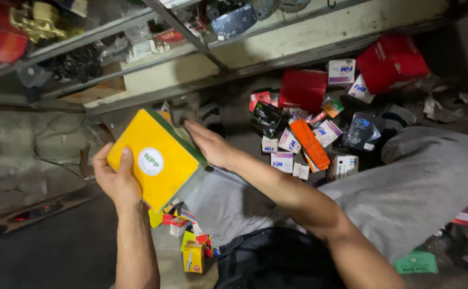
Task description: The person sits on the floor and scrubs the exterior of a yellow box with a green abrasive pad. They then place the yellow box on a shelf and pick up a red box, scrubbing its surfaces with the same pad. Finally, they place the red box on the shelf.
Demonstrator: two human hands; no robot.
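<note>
We crouch on a concrete floor below metal shelving crowded with parts, and a heap of small cartons lies scattered ahead of our grey-clad knee. We hold a flat yellow box with a green edge above the lap. Our left hand clamps its lower corner, thumb on the face; our right hand lies flat-fingered along the far edge. Handling it well, we judge, means steadying that far edge while the left grip stays firm.

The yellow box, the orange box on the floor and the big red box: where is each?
yellow box (156, 160), head view, middle of its yellow face
orange box (309, 143), head view, middle of its top
big red box (392, 60), head view, its front side
</note>
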